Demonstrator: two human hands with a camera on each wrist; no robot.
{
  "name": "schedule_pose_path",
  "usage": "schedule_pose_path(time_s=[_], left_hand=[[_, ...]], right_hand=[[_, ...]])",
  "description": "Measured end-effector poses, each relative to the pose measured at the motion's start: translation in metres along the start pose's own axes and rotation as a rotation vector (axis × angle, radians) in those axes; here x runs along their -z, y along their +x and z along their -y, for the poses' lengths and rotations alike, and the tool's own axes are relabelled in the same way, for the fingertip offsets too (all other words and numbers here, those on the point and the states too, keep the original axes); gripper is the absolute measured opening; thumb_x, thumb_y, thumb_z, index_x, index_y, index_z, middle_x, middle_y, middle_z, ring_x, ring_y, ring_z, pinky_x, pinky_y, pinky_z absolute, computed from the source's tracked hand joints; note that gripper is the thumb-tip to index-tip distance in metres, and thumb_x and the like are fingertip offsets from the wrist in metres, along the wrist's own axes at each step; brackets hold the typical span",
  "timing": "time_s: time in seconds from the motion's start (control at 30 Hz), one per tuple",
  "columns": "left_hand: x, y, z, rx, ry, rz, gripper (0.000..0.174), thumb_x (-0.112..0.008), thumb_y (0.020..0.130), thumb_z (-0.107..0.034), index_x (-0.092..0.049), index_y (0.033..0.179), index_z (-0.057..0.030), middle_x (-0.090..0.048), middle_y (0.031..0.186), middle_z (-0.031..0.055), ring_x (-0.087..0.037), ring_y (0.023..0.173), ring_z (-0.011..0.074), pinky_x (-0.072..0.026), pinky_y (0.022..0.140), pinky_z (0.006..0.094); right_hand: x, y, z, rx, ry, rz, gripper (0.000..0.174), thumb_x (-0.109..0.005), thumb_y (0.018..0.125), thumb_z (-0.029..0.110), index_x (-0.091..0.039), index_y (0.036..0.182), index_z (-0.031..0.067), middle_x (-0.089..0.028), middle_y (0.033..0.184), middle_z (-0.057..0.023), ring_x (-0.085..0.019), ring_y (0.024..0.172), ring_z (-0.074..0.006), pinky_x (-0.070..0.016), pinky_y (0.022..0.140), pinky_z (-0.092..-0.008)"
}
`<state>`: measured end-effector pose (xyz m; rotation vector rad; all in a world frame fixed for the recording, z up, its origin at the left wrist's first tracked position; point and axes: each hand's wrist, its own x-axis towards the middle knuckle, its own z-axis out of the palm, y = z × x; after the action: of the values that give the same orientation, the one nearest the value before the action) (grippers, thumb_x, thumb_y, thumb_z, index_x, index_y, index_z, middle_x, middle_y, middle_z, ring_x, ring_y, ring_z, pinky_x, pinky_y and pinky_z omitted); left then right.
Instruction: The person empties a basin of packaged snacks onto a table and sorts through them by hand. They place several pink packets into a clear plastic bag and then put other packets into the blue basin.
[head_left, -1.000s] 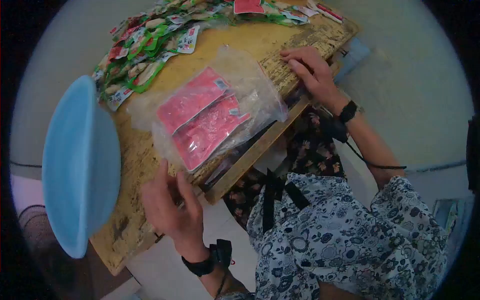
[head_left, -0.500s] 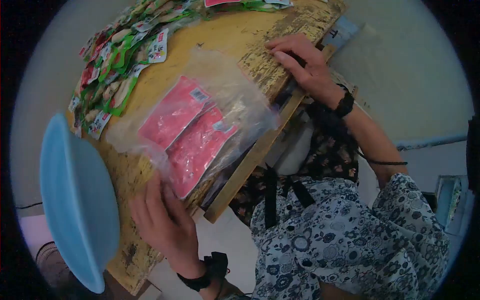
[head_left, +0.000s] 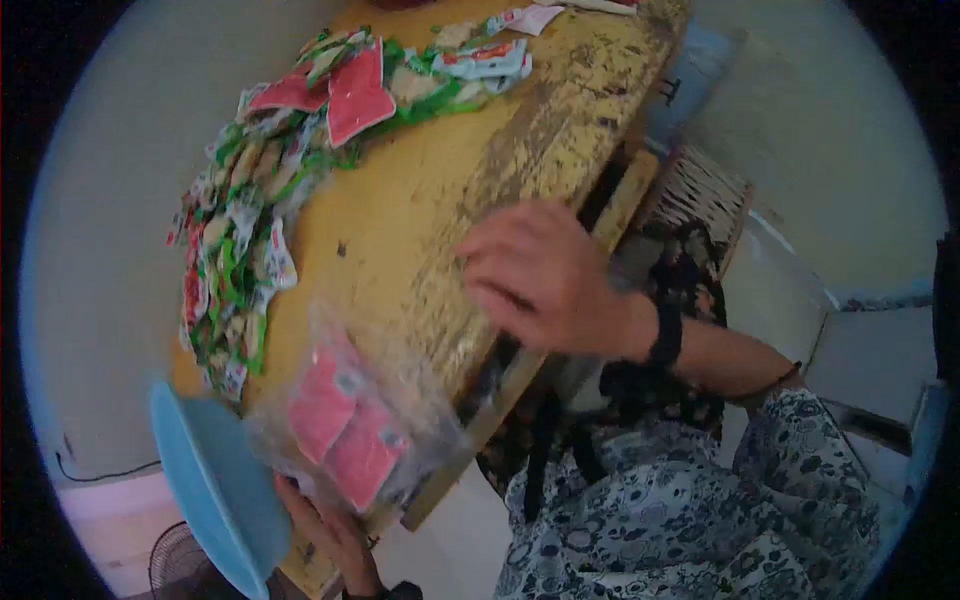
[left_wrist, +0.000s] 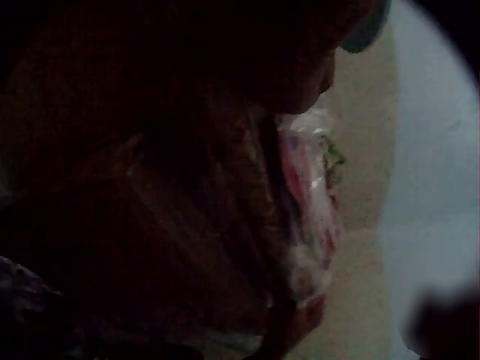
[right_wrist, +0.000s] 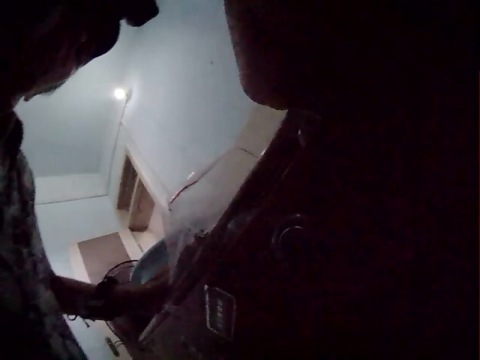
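Observation:
A clear plastic bag [head_left: 412, 425] with pink-red packets [head_left: 362, 462] in it lies near the front edge of the worn yellow table [head_left: 400, 215]. My left hand [head_left: 335, 535] is at the bag's lower left edge, its fingers extended between the bag and a blue basin [head_left: 225, 490]. In the dark left wrist view, the bag [left_wrist: 311, 187] shows beyond that hand. Blurred by motion, my right hand [head_left: 540, 280] hovers over the table's front edge, fingers loosely bent and nothing seen in them. The right wrist view shows mostly dark shapes.
Green-and-white food packets [head_left: 240, 250] are heaped along the table's far side, with red packets [head_left: 360, 95] on top. A wooden drawer front [head_left: 520, 390] juts out below the front edge. Past the basin stands a fan [head_left: 175, 560].
The head view has swung, so bag and basin sit lower and more of the heap shows. My right hand has come from the far part of the front edge closer to the bag.

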<state>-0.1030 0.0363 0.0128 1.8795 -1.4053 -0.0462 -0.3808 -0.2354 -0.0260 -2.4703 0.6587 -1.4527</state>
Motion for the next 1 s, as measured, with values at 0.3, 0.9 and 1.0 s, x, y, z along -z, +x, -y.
schedule_pose_path(time_s=[0.3,0.9,1.0], left_hand=[[-0.026,0.031,0.01,0.208,0.207,0.14,0.065,-0.048,0.101,-0.035,-0.03,0.147,0.0076,-0.038,0.148,0.0251,-0.036,0.138,0.0355,-0.0257,0.115,0.0438],[-0.029,0.033,0.017,0.355,0.421,0.207,0.065,-0.052,0.099,-0.036,-0.035,0.146,0.0047,-0.04,0.147,0.024,-0.036,0.138,0.0363,-0.0273,0.114,0.0455],[-0.028,0.029,0.019,0.347,0.429,0.195,0.065,-0.052,0.098,-0.036,-0.035,0.146,0.0043,-0.04,0.147,0.0238,-0.036,0.138,0.0365,-0.0276,0.114,0.0458]], right_hand=[[0.065,0.038,-0.017,0.117,0.334,0.631,0.026,-0.069,0.078,0.017,-0.066,0.103,0.0108,-0.064,0.117,-0.0045,-0.06,0.103,-0.0233,-0.0488,0.081,-0.0393],[0.072,0.081,-0.078,0.011,0.731,0.923,0.022,-0.073,0.085,0.027,-0.066,0.101,0.0132,-0.066,0.095,-0.0004,-0.062,0.073,-0.0172,-0.0527,0.062,-0.0324],[0.073,0.082,-0.077,0.018,0.684,0.999,0.022,-0.073,0.084,0.027,-0.066,0.099,0.0131,-0.066,0.093,-0.0007,-0.062,0.073,-0.0184,-0.0521,0.063,-0.0339]])
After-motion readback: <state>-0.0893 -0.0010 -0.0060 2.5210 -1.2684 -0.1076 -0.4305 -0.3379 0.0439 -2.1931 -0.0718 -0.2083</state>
